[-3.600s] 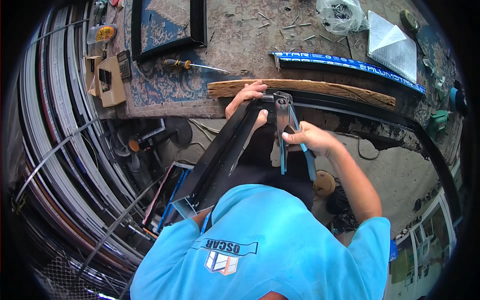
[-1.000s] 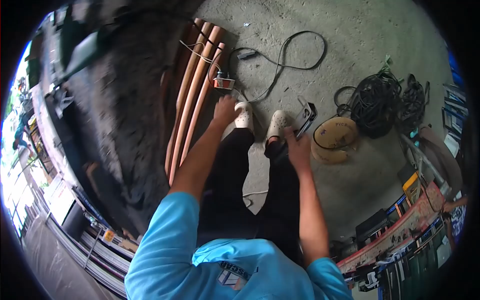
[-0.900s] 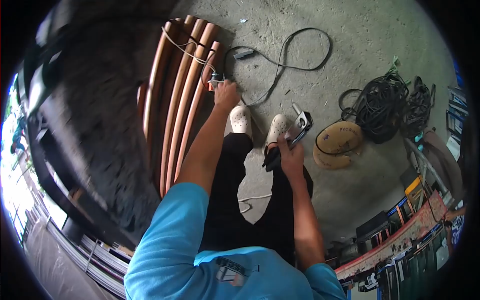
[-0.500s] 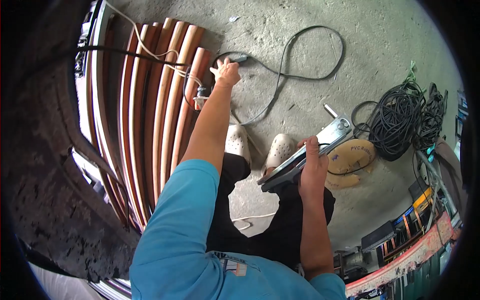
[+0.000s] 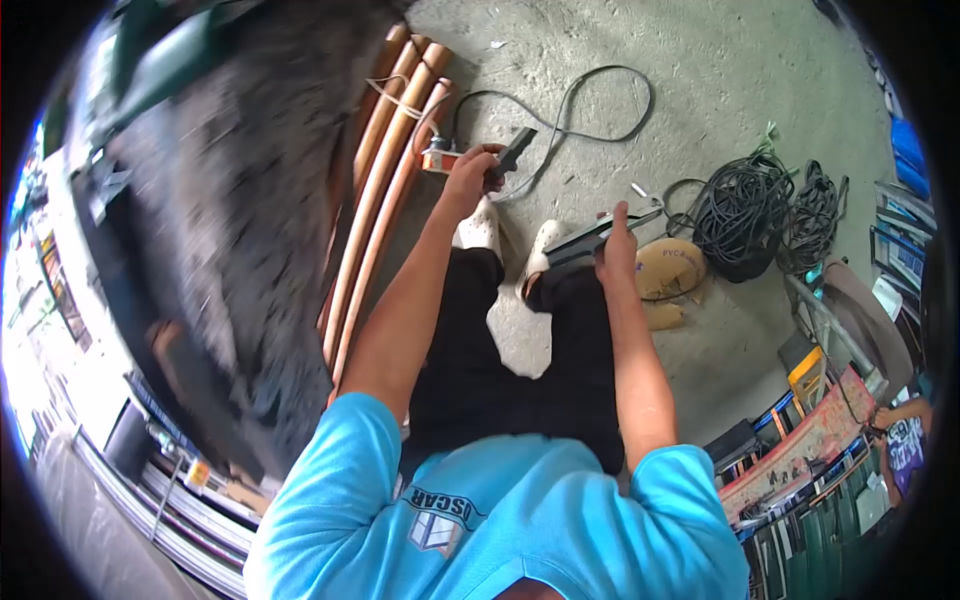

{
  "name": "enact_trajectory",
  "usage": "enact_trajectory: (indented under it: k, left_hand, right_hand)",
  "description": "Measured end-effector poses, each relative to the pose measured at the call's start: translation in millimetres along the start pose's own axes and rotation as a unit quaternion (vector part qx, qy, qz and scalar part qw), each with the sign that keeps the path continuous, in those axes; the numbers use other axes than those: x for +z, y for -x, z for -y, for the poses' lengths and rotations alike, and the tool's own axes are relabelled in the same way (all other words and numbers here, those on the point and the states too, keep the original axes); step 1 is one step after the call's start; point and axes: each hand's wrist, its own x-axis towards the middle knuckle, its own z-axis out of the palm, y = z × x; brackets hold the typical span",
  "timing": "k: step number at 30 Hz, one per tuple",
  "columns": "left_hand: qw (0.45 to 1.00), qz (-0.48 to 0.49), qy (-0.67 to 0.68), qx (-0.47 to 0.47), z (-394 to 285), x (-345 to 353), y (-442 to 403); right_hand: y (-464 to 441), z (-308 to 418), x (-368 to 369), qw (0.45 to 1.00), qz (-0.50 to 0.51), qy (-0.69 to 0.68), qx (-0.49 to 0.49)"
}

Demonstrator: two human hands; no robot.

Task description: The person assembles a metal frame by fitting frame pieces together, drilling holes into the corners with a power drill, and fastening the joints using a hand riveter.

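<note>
My left hand [image 5: 470, 182] is closed around a short dark piece [image 5: 515, 155] that points up and to the right, above the floor near the orange socket box [image 5: 440, 160]. Several brown rounded lengths [image 5: 395, 145] lie just left of that hand. In my right hand [image 5: 618, 245] is a long silver and dark metal object [image 5: 578, 243], slanting over my shoe [image 5: 540, 250]; its exact shape is hard to make out. A thin black cable [image 5: 562, 120] loops across the floor beyond both hands.
Right of my feet are a round cardboard piece marked PVC [image 5: 672, 268] and coiled black cables [image 5: 745, 215]. A red, worn beam [image 5: 800, 440] and stacked profiles stand lower right, near another person [image 5: 905, 445]. A dark, blurred surface [image 5: 230, 220] fills the left.
My left hand, earlier reaching empty toward the dark piece on the floor, now holds it. The right hand keeps its metal object, which now lies flatter. The view has shifted and pulled back.
</note>
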Motion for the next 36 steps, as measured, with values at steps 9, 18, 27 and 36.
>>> enact_trajectory:
  k: [9,18,27,36]
  left_hand:
    - [0.993,0.063,0.040,0.090,-55,76,383]
    - [0.978,0.092,0.105,0.157,-57,100,561]
    - [0.957,0.099,0.167,0.215,-6,76,673]
    - [0.922,0.105,0.219,0.302,63,44,741]
  right_hand:
    - [272,146,-57,0.967,0.222,-0.028,-0.121]
    - [439,203,-72,0.882,0.411,-0.042,-0.228]
    - [589,168,-82,0.799,0.480,-0.059,-0.356]
    - [658,116,-55,0.752,0.561,-0.022,-0.344]
